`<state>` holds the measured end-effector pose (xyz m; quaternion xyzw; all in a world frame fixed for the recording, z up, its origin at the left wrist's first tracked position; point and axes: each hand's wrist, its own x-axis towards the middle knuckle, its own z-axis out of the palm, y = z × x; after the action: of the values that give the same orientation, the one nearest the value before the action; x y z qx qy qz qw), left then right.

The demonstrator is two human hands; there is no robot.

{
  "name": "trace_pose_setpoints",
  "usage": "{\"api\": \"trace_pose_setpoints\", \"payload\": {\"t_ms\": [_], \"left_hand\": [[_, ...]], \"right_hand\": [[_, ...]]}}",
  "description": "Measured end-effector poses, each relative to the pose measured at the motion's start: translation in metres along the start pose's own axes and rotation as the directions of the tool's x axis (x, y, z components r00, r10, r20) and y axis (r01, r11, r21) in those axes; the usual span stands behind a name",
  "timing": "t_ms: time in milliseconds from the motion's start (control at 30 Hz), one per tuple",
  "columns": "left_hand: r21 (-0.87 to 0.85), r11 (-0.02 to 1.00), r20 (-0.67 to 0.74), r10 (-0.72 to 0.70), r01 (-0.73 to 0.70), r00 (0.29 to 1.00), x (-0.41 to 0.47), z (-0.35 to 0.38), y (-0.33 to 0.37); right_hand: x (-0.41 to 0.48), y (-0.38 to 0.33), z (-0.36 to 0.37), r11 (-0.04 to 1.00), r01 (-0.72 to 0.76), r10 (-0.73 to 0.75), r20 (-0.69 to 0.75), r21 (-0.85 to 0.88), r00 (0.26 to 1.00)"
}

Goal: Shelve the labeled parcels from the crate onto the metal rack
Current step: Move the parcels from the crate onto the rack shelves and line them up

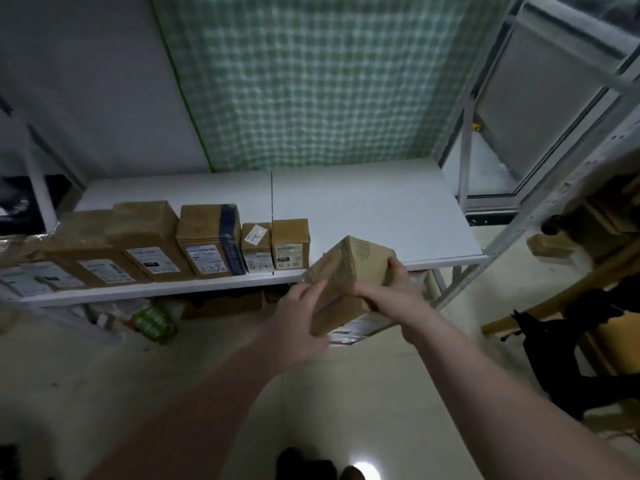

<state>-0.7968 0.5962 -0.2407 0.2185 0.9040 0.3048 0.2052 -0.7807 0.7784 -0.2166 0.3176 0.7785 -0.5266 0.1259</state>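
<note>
Two grips clasp parcel (346,271): right hand (384,289), left hand (301,320) (blurred, seemingly) | shelved boxes (207,244) beside | rack (381,209) behind

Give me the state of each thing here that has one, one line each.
Held parcel: tilted, in the air before the shelf edge, not yet shelved.
Left hand: holds the parcel's near left side; blurred.
Right hand: grips its right end, thumb on top.
Shelved parcels: upright in a row, labels facing out.
Rack shelf: carries that row on its left part.
</note>
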Motion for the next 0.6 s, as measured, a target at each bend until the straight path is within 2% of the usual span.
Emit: {"api": "trace_pose_setpoints", "payload": {"t_ms": [133, 267, 467, 600], "left_hand": [[0.014, 0.999, 0.031, -0.053, 0.052, 0.998, 0.042, 0.002, -0.015], [-0.013, 0.996, 0.060, -0.089, 0.090, 0.994, 0.078, 0.004, -0.039], [0.020, 0.990, 0.071, -0.142, 0.141, 0.987, 0.120, 0.028, -0.083], [0.069, 0.981, 0.130, -0.189, 0.181, 0.973, 0.149, 0.059, -0.107]], "right_hand": [[0.041, -0.007, 0.005, 0.993, -0.056, 0.042, -0.126, -0.105, 0.991], [0.094, -0.013, 0.016, 0.990, -0.086, 0.059, -0.229, -0.109, 0.972], [0.172, -0.014, 0.037, 0.988, -0.100, 0.064, -0.276, -0.118, 0.959], [0.225, -0.012, 0.055, 0.985, -0.076, 0.031, -0.272, -0.158, 0.962]]}}
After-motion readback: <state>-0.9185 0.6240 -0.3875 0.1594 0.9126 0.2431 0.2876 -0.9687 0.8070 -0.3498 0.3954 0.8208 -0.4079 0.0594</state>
